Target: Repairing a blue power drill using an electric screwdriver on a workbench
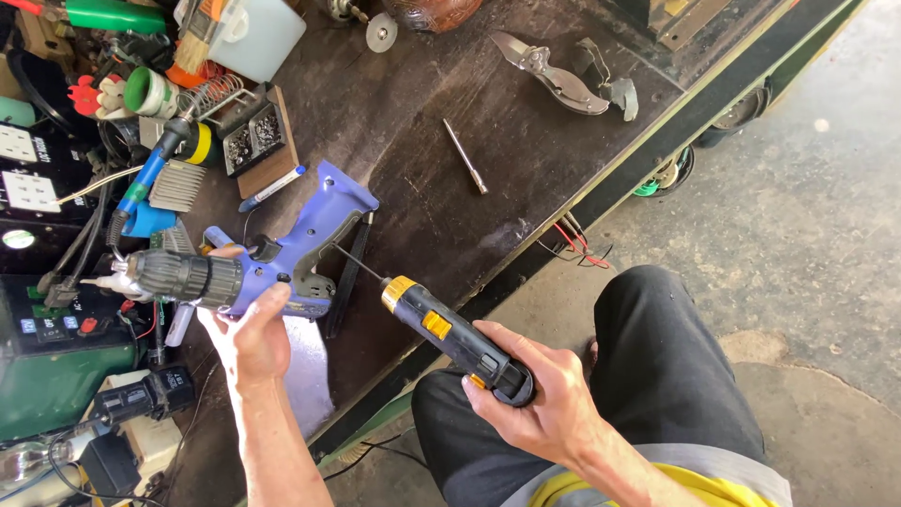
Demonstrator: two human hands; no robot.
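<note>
Cordless drill body [282,258], blue-violet with a grey chuck pointing to the left of the frame, sits left of centre, lifted just above the dark desk [422,122] and steadied by the left hand [249,338], whose fingers wrap the underside of the motor housing with the thumb on its near side. Right hand [544,399], lower centre, is closed in a full fist round the grip of a black-and-yellow electric screwdriver [455,338]; its thin bit [357,263] runs up-left and its tip meets the drill's handle just below the trigger area. Judgement: a screw in the handle shell is being driven or backed out; which way cannot be told. The next move seems to call for keeping the bit square in the screw head and the drill body held against twisting. The person's dark-trousered knee [657,357] shows at lower right, over the concrete floor [826,188]. Farther up the desk: a loose metal rod [465,157] at centre, a blue marker pen [272,188] beside a small tray of screws [251,139], a pair of metal snips [554,75] at upper centre. Upper left holds a clutter of a paintbrush [195,38], a white plastic container [258,33] and cables.
</note>
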